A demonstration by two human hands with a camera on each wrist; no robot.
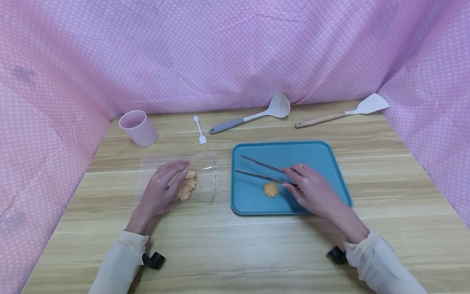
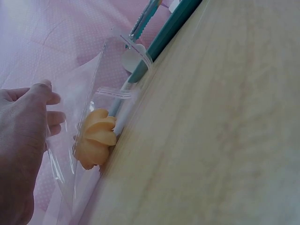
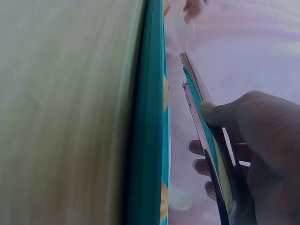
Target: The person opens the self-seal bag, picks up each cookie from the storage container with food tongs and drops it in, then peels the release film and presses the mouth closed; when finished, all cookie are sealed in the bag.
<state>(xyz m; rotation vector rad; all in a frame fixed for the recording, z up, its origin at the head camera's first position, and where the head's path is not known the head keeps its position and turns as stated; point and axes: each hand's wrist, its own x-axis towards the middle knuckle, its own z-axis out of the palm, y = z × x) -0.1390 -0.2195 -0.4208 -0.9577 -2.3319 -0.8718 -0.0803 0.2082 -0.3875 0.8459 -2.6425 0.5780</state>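
Note:
My left hand (image 1: 161, 188) pinches the upper film of a clear plastic bag (image 1: 204, 183) lying on the table. Scalloped, golden cookies (image 1: 186, 187) are inside it; in the left wrist view a cookie (image 2: 96, 140) shows beside the lifted film. Above the blue tray (image 1: 253, 208) my right hand (image 1: 312, 188) holds metal tongs (image 1: 262, 177). Their tips point left, apart, with nothing between them. One flower-shaped cookie (image 1: 271, 190) lies on the tray just below the tongs. Edge-on in the right wrist view, a second cookie (image 3: 164, 201) also shows on the tray.
A pink cup (image 1: 139, 128) stands at the back left. Along the back lie a small white double-ended spoon (image 1: 200, 130), a grey-handled ladle (image 1: 253, 116) and a white spatula (image 1: 349, 112) with a wooden handle. Pink dotted cloth (image 1: 235, 53) hangs behind the table.

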